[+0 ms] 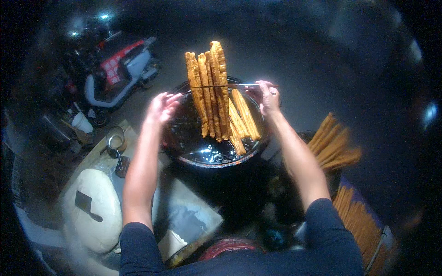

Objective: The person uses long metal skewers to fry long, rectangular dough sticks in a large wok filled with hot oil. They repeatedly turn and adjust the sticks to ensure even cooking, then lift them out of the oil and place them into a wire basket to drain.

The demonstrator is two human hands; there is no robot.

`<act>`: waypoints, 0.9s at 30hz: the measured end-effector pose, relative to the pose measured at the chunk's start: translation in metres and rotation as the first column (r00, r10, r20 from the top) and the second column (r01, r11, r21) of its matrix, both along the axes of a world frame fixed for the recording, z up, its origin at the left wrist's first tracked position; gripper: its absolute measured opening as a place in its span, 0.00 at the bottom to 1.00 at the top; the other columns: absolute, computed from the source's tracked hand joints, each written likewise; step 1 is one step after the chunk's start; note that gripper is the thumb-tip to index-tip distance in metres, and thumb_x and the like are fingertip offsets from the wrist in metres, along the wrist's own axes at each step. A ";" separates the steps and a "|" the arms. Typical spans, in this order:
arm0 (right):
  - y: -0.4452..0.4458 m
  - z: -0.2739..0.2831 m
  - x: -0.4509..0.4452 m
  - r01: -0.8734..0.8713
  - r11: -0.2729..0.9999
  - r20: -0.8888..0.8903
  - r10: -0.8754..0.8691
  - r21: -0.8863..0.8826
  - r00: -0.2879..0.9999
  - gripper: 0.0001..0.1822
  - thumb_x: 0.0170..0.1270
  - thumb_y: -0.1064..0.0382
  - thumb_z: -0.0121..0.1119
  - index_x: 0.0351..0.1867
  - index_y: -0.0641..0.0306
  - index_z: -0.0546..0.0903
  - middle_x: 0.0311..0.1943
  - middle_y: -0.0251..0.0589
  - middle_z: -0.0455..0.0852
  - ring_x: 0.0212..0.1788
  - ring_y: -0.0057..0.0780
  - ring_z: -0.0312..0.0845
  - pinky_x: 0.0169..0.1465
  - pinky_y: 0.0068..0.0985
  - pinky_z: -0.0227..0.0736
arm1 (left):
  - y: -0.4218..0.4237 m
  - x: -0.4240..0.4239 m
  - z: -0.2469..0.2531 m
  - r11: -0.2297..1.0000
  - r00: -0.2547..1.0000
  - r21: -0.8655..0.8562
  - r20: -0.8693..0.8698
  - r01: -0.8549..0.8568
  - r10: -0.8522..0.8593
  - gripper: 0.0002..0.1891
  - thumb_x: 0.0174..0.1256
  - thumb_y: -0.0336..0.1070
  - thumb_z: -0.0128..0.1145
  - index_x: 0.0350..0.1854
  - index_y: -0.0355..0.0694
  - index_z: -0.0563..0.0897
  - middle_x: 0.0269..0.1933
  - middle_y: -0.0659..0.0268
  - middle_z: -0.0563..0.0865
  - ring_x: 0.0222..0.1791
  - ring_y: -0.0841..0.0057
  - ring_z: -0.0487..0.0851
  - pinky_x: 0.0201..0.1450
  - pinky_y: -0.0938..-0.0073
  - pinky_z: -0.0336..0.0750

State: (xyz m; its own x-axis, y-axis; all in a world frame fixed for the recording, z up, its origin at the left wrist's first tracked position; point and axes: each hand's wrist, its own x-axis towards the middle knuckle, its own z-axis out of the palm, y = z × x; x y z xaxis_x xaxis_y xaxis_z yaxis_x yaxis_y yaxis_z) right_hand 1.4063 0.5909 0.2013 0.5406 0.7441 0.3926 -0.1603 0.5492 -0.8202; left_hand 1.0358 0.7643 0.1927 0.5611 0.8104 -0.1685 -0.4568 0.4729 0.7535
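Observation:
Several golden fried dough sticks [217,69] hang upright in a bundle above a wide dark wok [221,165] of oil. My right hand [269,98] grips a long cooking chopstick [241,85], which runs level across the front of the bundle. Whether a second chopstick lies behind the bundle is hidden. Left of the bundle, my left hand [164,107] has its fingers apart, near the wok's left rim, and I see nothing held in it. Other, paler dough sticks [246,115] float in the oil at the wok's right side.
More fried dough sticks [333,146] stand fanned out beyond my right forearm. On the left lie a large white dough slab [96,234] with a flat-bladed scraper [84,201] on top, and a wire strainer [115,140]. A motor scooter [119,72] is parked at upper left.

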 end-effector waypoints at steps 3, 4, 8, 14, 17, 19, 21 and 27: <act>0.003 -0.009 0.001 -0.038 0.999 -0.062 0.038 0.004 0.997 0.09 0.73 0.59 0.62 0.43 0.62 0.83 0.40 0.49 0.90 0.42 0.39 0.89 0.49 0.38 0.87 | 0.003 -0.002 -0.006 1.000 1.000 -0.017 0.017 -0.003 0.003 0.18 0.79 0.43 0.45 0.56 0.30 0.75 0.54 0.47 0.87 0.28 0.71 0.86 0.19 0.83 0.78; 0.003 -0.009 0.001 -0.049 0.999 -0.070 0.049 0.006 0.996 0.09 0.73 0.59 0.62 0.43 0.62 0.83 0.40 0.49 0.90 0.42 0.39 0.89 0.49 0.37 0.87 | 0.003 -0.002 -0.008 1.000 1.000 -0.017 0.011 -0.005 0.005 0.19 0.79 0.43 0.45 0.56 0.30 0.75 0.54 0.48 0.87 0.28 0.71 0.86 0.19 0.84 0.78; 0.002 -0.010 -0.002 -0.038 0.999 -0.111 0.034 -0.032 0.993 0.09 0.73 0.59 0.62 0.42 0.63 0.83 0.39 0.49 0.90 0.41 0.39 0.89 0.48 0.37 0.87 | -0.003 0.002 -0.007 0.999 0.999 -0.006 -0.026 -0.048 0.048 0.20 0.80 0.43 0.44 0.57 0.28 0.74 0.54 0.48 0.87 0.28 0.71 0.86 0.19 0.84 0.77; 0.003 -0.013 0.000 -0.059 0.998 -0.067 0.061 0.030 0.996 0.07 0.72 0.61 0.62 0.41 0.62 0.82 0.38 0.47 0.89 0.40 0.38 0.89 0.47 0.37 0.86 | 0.003 0.001 -0.011 1.000 1.000 0.002 -0.025 -0.010 0.010 0.22 0.81 0.44 0.42 0.59 0.26 0.74 0.54 0.49 0.87 0.28 0.72 0.85 0.18 0.85 0.77; -0.006 -0.006 -0.010 -0.028 1.000 -0.097 0.028 0.007 0.995 0.06 0.71 0.61 0.63 0.41 0.61 0.82 0.37 0.43 0.88 0.39 0.35 0.88 0.45 0.35 0.86 | 0.005 0.005 -0.018 0.998 1.000 0.060 -0.019 0.001 0.000 0.22 0.80 0.43 0.43 0.60 0.27 0.74 0.57 0.48 0.86 0.30 0.73 0.86 0.20 0.85 0.78; 0.004 -0.030 0.023 0.117 0.992 0.090 -0.114 -0.035 0.989 0.06 0.70 0.62 0.65 0.40 0.60 0.83 0.35 0.39 0.88 0.37 0.33 0.88 0.44 0.34 0.86 | -0.005 0.018 -0.009 0.993 0.997 0.092 -0.019 0.076 -0.075 0.20 0.79 0.42 0.45 0.59 0.28 0.73 0.61 0.48 0.84 0.32 0.74 0.87 0.23 0.84 0.81; 0.012 -0.029 -0.006 0.021 0.999 -0.087 -0.019 0.028 0.996 0.05 0.68 0.64 0.67 0.39 0.60 0.84 0.34 0.38 0.87 0.35 0.29 0.87 0.40 0.34 0.87 | 0.003 -0.011 -0.008 0.991 0.992 0.054 0.013 0.122 -0.123 0.19 0.78 0.42 0.48 0.58 0.30 0.73 0.64 0.48 0.82 0.34 0.72 0.89 0.25 0.81 0.83; -0.001 -0.018 -0.019 0.003 0.997 -0.148 0.008 0.074 0.989 0.10 0.71 0.62 0.64 0.44 0.67 0.83 0.39 0.45 0.89 0.40 0.35 0.90 0.45 0.37 0.90 | 0.033 -0.018 -0.017 0.997 0.997 -0.002 -0.009 0.074 -0.074 0.20 0.78 0.44 0.49 0.60 0.31 0.72 0.65 0.52 0.82 0.35 0.69 0.91 0.25 0.75 0.87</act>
State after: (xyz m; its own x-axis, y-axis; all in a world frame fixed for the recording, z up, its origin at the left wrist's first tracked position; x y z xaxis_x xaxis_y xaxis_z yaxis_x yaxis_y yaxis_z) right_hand 1.3874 0.5901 0.1828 0.5952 0.7170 0.3628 -0.2778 0.6072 -0.7444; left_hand 1.0174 0.7970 0.1756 0.6178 0.7666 -0.1751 -0.4137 0.5063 0.7567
